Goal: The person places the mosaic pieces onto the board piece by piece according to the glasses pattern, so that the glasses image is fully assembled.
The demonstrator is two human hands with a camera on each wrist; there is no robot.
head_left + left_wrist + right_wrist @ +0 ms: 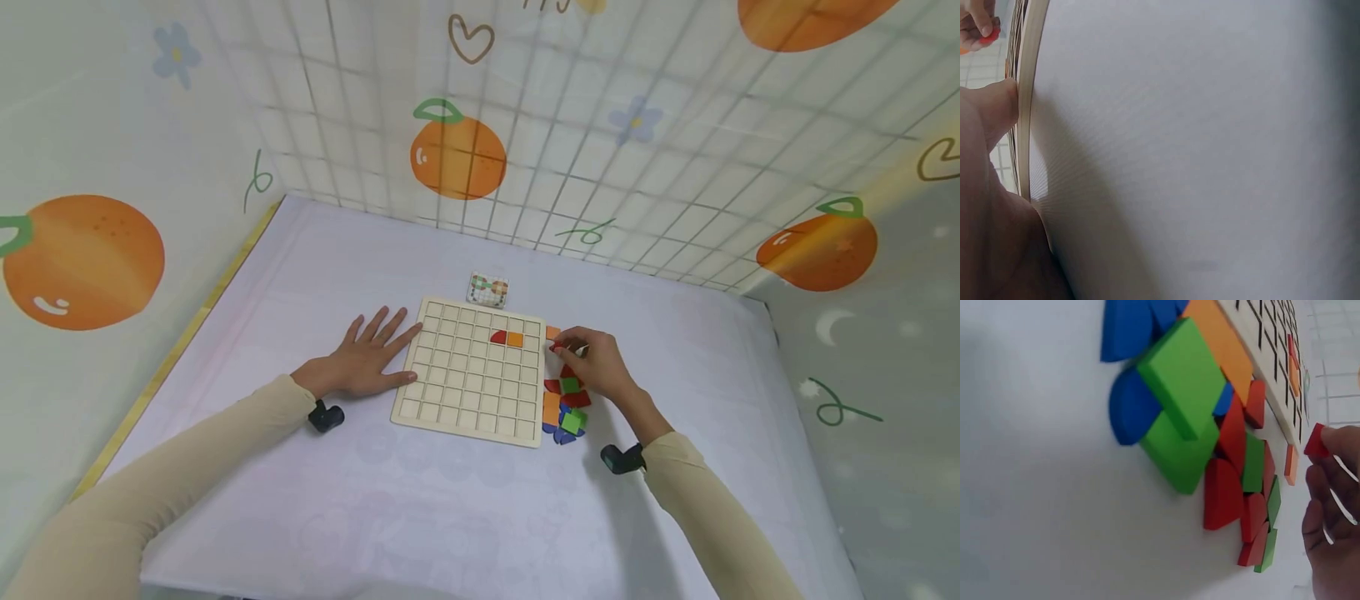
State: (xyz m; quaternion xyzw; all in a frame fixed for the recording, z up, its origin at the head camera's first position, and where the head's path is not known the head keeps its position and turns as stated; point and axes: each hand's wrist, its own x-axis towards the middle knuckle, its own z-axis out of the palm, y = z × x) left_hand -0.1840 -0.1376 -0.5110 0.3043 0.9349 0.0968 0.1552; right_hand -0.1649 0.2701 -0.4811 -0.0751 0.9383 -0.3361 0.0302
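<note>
Head view first: at centre left the left hand (365, 360) is lying flat with fingers spread and relaxed, its fingertips touching the left edge of the wooden grid board (472, 371). The board is pale, smooth wood cut into small square cells, sitting at the middle of the frame. In its upper right cells a red curved piece (498, 337) and an orange square piece (515, 339) are sitting side by side. Just above the board a small pattern card (488, 289) is lying. To the right of the board, the right hand (597, 364) is pinching a small red block (1316, 441) between its fingertips, just beside the board's upper right corner and an orange block (552, 332). Below that hand a loose pile of blocks (566, 407) is resting against the board's right edge: glossy red, green, blue and orange pieces, some square, some rounded. Everything is lying on a white cloth (420, 508) with a faint print. Around it, walls are showing a pale tile pattern with big oranges (458, 157), hearts and flowers.
</note>
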